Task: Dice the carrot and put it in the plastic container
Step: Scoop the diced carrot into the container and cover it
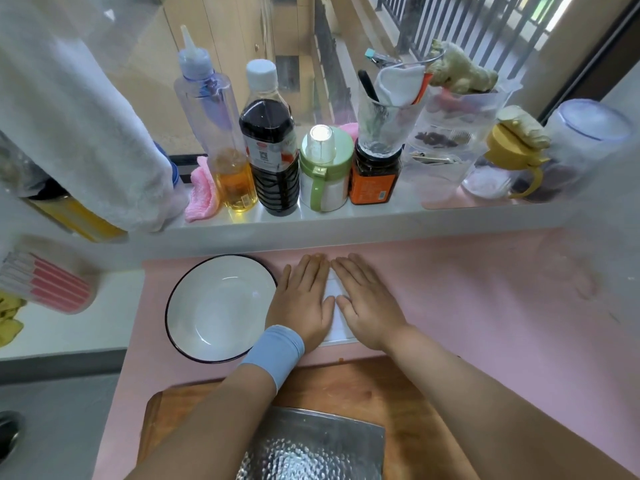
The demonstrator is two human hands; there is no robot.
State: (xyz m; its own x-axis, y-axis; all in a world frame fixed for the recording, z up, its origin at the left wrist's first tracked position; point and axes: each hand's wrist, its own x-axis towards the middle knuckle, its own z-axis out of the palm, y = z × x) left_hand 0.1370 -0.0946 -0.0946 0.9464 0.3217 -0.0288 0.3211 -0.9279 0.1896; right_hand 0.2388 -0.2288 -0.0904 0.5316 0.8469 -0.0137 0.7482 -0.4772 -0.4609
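While both palms are bearing down, the left hand (pixel 301 299) and the right hand (pixel 367 303) are lying flat side by side, fingers straight and held together, thumbs almost meeting. Under them is a flat white thing that I am taking for the lid of the plastic container (pixel 335 292). It is sitting on the pink counter (pixel 485 289), just beyond the far edge of the wooden cutting board (pixel 346 382) and just right of a white bowl (pixel 214 306) with a dark rim. No carrot is showing anywhere, and the hands are hiding whether the dice are lying under that lid. The broad cleaver (pixel 311 445) is lying flat on the near part of the board, between the forearms, with nobody gripping it.

So this is looking like the sealing step, with the job almost done. To do it well, the pressure should be going straight down and working out toward the corners. Only a strip of lid is showing between the hands and along its near edge, so a corner left proud could be going unnoticed. Sliding is the risk here: the counter is looking smooth, and the bowl's rim is sitting right against the left hand, or nearly so. The forearms should be staying well up off that blade.
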